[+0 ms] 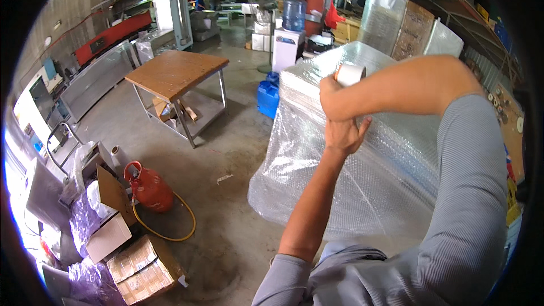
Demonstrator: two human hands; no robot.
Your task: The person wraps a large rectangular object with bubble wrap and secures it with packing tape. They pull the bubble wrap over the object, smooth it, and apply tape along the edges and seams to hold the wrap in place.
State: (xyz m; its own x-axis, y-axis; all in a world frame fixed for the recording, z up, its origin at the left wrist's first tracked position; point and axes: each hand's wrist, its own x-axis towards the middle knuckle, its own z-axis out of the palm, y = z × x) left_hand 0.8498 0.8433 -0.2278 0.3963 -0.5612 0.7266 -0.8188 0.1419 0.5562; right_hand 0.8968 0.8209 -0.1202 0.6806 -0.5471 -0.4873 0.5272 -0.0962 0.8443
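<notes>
A large object wrapped in clear bubble wrap (306, 153) stands right in front of me. My right hand (333, 97) is closed around a roll of tape (350, 75) at its upper left edge; the arm crosses over from the right. Just below, my left hand (343, 135) lies against the bubble wrap with its thumb stretched out. Its other fingers are partly covered by my right wrist. What lies inside the wrap cannot be made out.
A brown-topped metal table (175, 73) stands to the left. A red gas cylinder (150, 190) with a yellow hose and a cardboard box (141, 269) sit on the floor at lower left. Blue jerrycans (268, 97) and a water dispenser (287, 48) stand beyond the wrapped object.
</notes>
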